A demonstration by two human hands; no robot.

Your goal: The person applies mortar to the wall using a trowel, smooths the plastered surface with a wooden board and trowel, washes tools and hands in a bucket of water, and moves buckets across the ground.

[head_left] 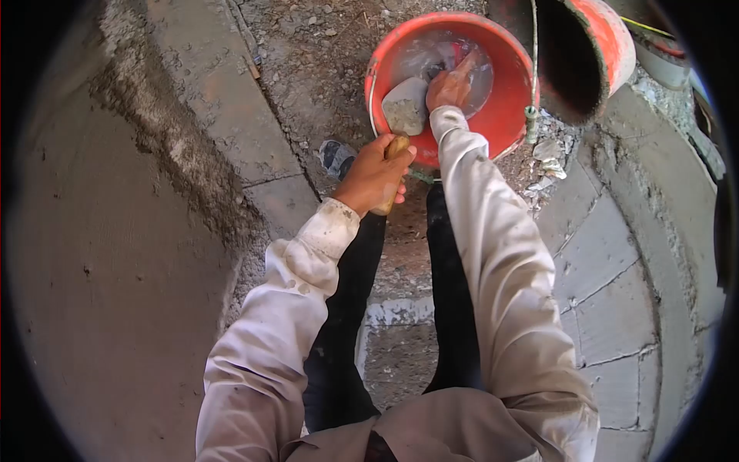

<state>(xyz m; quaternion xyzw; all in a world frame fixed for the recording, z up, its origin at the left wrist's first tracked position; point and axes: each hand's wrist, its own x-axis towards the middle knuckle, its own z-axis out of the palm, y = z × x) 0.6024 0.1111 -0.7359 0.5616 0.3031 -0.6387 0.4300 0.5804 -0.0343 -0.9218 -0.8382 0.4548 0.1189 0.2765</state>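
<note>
Nearest the camera is the person's shirt front [446, 427], with two pale, stained sleeves reaching forward to a red bucket [504, 135]. The left hand [369, 177], at the bucket's near rim, is closed around the wooden handle [394, 146] of a trowel; the trowel's blade [405, 106] lies inside the bucket, wet and gritty. The right hand [450, 86] is inside the bucket, fingers partly bent, at cloudy water [482, 83]. Something dark and red shows by its fingertips; whether they pinch it, I cannot tell.

The left hand hides part of the handle, and the right hand covers part of the water. Right of the bucket, a second bucket [608, 42] lies tilted, its dark mouth facing the first; a paler container [663, 68] sits beyond it. Broken rubble [549, 156] lies just beside the bucket's right side. Left of the bucket is smooth grey concrete [115, 285]; below and right, curved paving [616, 308].

Counted: two hands, one trowel, two buckets, one paler container, two black trouser legs [454, 308], one visible shoe [336, 158].
</note>
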